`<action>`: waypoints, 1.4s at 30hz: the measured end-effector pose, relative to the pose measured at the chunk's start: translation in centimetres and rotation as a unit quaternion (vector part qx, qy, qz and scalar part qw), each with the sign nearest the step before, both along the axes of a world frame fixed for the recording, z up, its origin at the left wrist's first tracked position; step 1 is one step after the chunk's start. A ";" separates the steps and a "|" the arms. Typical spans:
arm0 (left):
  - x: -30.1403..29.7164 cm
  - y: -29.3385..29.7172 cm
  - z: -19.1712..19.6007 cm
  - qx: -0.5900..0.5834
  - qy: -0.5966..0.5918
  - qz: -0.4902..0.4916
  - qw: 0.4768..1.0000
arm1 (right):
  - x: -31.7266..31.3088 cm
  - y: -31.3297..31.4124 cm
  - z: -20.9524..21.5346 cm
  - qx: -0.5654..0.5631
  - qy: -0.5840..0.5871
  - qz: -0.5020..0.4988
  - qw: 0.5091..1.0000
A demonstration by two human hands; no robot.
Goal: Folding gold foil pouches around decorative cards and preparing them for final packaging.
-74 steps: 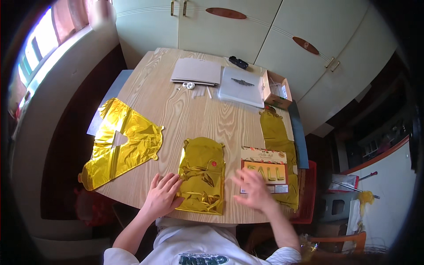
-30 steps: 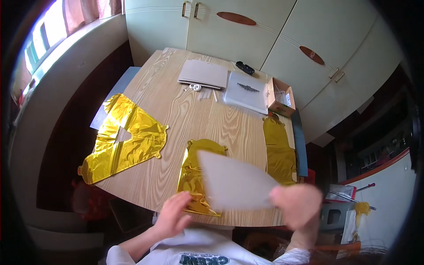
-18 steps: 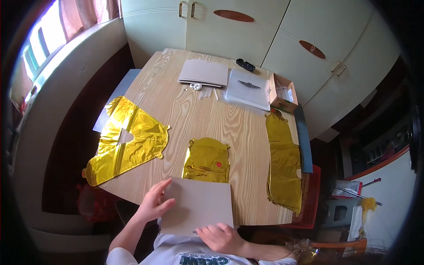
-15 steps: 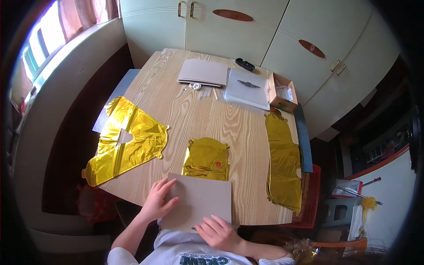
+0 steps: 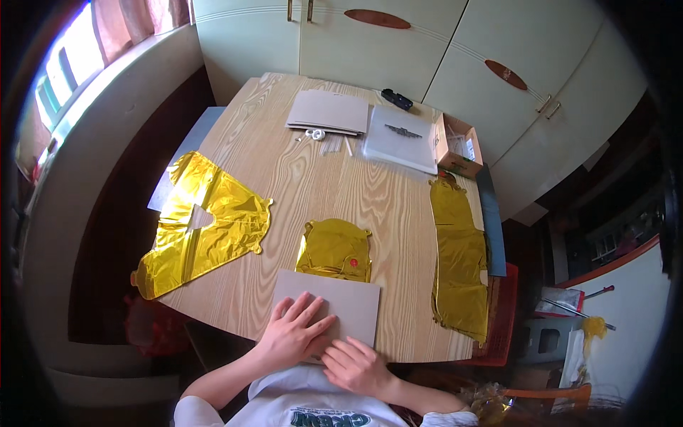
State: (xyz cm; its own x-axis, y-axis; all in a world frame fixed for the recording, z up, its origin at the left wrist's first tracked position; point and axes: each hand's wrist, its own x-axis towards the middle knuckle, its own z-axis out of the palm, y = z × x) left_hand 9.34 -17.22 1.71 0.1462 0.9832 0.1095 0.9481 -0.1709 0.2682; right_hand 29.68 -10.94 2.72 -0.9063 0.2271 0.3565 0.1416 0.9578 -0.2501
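A grey-brown cardboard sheet (image 5: 341, 302) lies at the table's near edge, in front of my body. My left hand (image 5: 295, 333) rests flat on it with the fingers spread. My right hand (image 5: 358, 366) is at the sheet's near edge, its fingers loosely bent on the surface and the thumb hidden. Just beyond, the sheet covers the near part of a folded gold foil balloon (image 5: 334, 245) with a red dot. Another flat gold foil balloon (image 5: 220, 231) lies to the left. A long folded one (image 5: 459, 263) lies along the right edge.
At the back of the wooden table (image 5: 284, 178) are a stack of cardboard sheets (image 5: 327, 110), white ribbon rolls (image 5: 315, 134), clear plastic bags (image 5: 398, 142), a black object (image 5: 396, 99) and a small open box (image 5: 459, 146). A red basket (image 5: 503, 320) stands beside the right edge.
My left hand has moved right, from the sheet's left edge onto its middle. My right hand has shifted slightly right and its fingers are more bent. The sheet has shifted slightly right and away from me.
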 end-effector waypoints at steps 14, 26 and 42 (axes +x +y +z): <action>0.5 1.5 -0.1 0.006 0.019 0.002 1.000 | -6.1 18.5 -1.5 -0.215 0.000 -0.198 0.956; 0.5 2.2 0.1 0.002 0.016 -0.009 1.000 | -8.9 21.1 -1.7 -0.318 -0.057 -0.239 0.916; 0.7 2.2 0.1 -0.005 0.029 -0.006 1.000 | -8.5 21.5 -1.3 -0.475 -0.076 -0.218 0.849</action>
